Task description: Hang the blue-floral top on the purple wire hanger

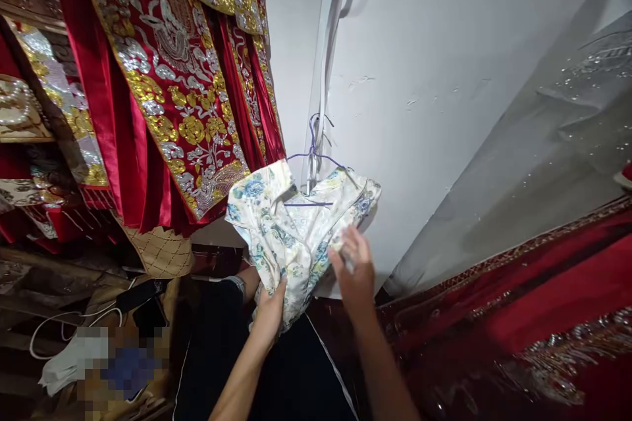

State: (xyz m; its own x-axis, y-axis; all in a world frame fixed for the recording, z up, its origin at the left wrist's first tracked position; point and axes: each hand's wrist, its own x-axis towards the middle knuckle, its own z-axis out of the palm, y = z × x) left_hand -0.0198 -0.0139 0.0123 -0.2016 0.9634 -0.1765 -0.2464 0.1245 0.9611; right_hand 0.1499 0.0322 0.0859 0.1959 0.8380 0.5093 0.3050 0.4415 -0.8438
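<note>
A cream floral shirt (284,237) with blue, green and yellow flowers hangs from a thin purple hanger (313,152) against the pale wall. The hanger's hook is up at a narrow white vertical strip, and its lower bar shows across the shirt's open neckline. My left hand (270,312) grips the lower front of the shirt, thumb on top of the cloth. Beside the shirt's right edge, below the sleeve, is my right hand (356,273), blurred by motion. Its thumb and fingers look apart; whether they touch the cloth I cannot tell.
Red garments with gold and silver embroidery (190,99) hang at the left. Below them a wooden stand (168,316) bears a white cable (74,316) and other items. Translucent sheeting (533,145) and red beaded fabric (543,296) occupy the right side.
</note>
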